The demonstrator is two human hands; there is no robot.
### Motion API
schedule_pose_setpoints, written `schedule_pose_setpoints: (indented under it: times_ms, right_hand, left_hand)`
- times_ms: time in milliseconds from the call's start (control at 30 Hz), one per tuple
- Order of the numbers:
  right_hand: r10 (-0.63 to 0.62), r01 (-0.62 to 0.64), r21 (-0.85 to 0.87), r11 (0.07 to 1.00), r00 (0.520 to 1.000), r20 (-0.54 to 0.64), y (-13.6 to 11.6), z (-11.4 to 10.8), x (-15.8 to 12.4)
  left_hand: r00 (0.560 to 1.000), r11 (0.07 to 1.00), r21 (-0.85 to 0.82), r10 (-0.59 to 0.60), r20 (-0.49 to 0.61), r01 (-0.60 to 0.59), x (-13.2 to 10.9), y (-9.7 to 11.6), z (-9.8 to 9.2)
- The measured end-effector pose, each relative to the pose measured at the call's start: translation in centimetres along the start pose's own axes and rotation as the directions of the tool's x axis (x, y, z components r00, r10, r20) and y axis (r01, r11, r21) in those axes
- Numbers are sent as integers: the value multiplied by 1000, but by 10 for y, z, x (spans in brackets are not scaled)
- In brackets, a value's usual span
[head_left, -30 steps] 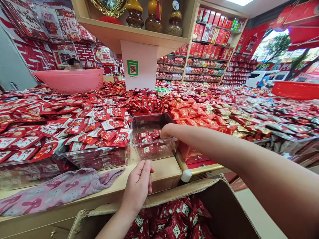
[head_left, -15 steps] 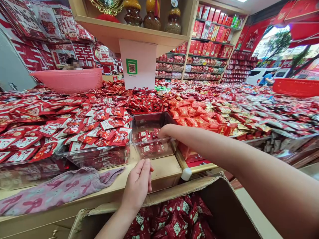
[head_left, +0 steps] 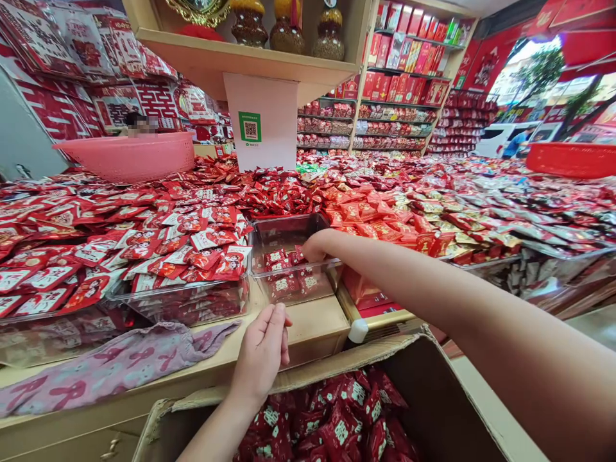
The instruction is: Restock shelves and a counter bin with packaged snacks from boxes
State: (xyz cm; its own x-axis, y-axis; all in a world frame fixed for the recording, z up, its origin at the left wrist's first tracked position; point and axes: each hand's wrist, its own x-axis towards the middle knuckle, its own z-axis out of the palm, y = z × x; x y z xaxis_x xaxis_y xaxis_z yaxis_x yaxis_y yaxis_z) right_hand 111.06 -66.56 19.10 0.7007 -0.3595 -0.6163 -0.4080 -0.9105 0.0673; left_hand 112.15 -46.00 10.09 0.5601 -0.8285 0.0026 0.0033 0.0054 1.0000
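Observation:
My right hand [head_left: 316,246] reaches down into a clear plastic bin [head_left: 291,226], its fingers bent at a small dark red packet [head_left: 299,254]. The fingertips are partly hidden. Beside it, a few matching packets [head_left: 276,259] with white double-happiness marks stand in the bin's front part. My left hand [head_left: 264,350] hovers over the near edge of an open cardboard box [head_left: 462,410], fingers curled and thumb pressed against them. What it holds, if anything, is hidden. Inside the box lies a heap of dark red wrapped packets [head_left: 341,430].
Full bins of red and white packets [head_left: 192,247] stand left, orange-red packets [head_left: 375,215] right. A pink patterned cloth [head_left: 129,359] lies on the counter edge. A pink basket [head_left: 129,157] and a red basket [head_left: 572,159] sit farther back. A shelf [head_left: 250,54] overhangs the display.
The view has shifted slightly. My right hand has dipped a little within the bin, by the same packets. My left hand keeps its curled pose over the box edge.

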Motion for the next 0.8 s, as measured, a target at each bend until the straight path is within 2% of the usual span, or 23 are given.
schedule_pose_setpoints:
  times_ms: [100,167,200,267,333,400,433,500,567,633,700,800]
  right_hand:
    - [15,-16,-5,1000,971,-237,-2,-1,-35]
    - [-75,108,48,993,889,-452,-4,6,-68]
    - [-133,197,90,976,873,-470,-6,13,-85]
    - [-239,323,196,926,902,-359,-15,38,-114]
    - [-339,364,272,891,931,-137,-28,75,-127]
    - [-386,359,220,907,918,94,-43,120,-123]
    - [-365,345,137,929,915,172,-49,142,-115]
    - [-247,251,5,968,948,198,-61,181,-94]
    - [-135,140,-32,990,982,131,-69,209,-74]
    - [-76,78,-24,997,995,72,-75,226,-59]
    - [-129,128,-20,992,992,-16,-83,237,-49]
    - [-287,283,-46,958,940,-183,-97,250,-39]
  left_hand:
    - [999,999,-25,39,-18,-39,0,1,2]
    - [999,998,-46,46,-26,-47,1,2,5]
    - [999,998,-47,43,-31,-44,2,2,6]
    - [999,998,-44,34,-40,-36,3,3,8]
    - [998,998,-41,42,-52,-45,3,3,8]
    - [996,997,-43,65,-55,-67,3,3,8]
    - [996,996,-45,76,-51,-78,2,2,8]
    - [995,995,-50,90,-39,-91,1,2,8]
    - [995,994,-56,95,-34,-96,0,1,9]
    - [995,993,-63,94,-36,-96,0,1,10]
    - [995,993,-70,94,-36,-96,-1,1,10]
    - [995,992,-74,98,-29,-100,-2,1,11]
